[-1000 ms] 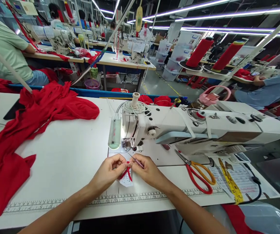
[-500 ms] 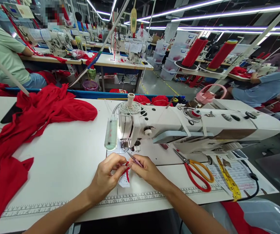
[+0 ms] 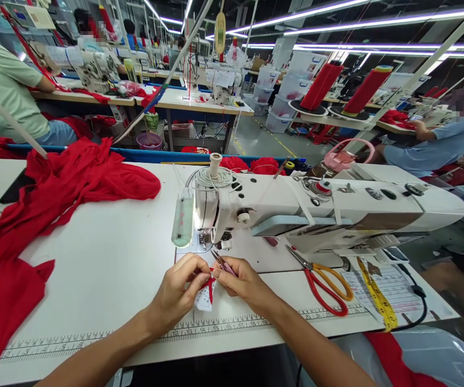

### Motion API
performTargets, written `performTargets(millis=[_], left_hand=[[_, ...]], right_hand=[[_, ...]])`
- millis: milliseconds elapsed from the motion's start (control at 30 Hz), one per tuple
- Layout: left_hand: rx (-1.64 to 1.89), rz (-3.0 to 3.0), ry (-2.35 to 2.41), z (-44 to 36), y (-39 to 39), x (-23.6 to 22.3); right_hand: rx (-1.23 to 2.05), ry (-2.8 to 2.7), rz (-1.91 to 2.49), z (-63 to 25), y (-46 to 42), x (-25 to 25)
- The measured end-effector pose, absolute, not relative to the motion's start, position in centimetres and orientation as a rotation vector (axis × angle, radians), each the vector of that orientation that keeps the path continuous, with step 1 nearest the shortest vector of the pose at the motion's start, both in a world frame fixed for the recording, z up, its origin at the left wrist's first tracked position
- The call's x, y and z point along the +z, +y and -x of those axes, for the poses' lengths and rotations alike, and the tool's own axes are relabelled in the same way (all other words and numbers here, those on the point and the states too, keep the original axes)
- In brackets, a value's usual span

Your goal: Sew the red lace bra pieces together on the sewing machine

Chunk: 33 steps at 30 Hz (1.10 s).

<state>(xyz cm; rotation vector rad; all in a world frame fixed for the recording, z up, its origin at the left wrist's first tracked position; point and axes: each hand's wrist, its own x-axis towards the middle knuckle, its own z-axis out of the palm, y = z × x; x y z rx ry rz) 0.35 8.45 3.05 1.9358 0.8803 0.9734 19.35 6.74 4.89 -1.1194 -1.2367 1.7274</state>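
Note:
Both hands meet over the white table (image 3: 106, 269) just in front of the sewing machine (image 3: 316, 209). My left hand (image 3: 177, 293) pinches a small white label with a red strip (image 3: 205, 295) on it. My right hand (image 3: 243, 282) also pinches the red strip and holds small pink thread snips (image 3: 220, 262), tips pointing up-left toward the needle area. Fingers of both hands are closed.
Red-and-orange scissors (image 3: 328, 287) and a yellow tape measure (image 3: 377, 293) lie to the right. A heap of red fabric (image 3: 46, 204) covers the table's left. Red thread cones (image 3: 322, 86) stand behind. Other people sit at benches left and right.
The hands and label stay almost in place; the snips' tips have tilted slightly upward. The view shifted a little down and left.

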Motion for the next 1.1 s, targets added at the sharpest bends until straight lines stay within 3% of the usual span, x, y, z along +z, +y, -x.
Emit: performTargets(millis=[367,567,1100], left_hand=[[0.754,-1.474,1.047,-0.7,8.1,3.2],[0.73,-1.171,0.952,-1.0,8.4,3.6],[0.71,-1.28,1.028,-0.9,8.3,3.6]], right_hand=[[1.274,-1.524,1.272,-18.5,6.6,3.8],[1.257,-1.517,1.296,-18.3,6.5,3.3],[1.284,-1.479,1.315,-18.4,6.6,4.1]])
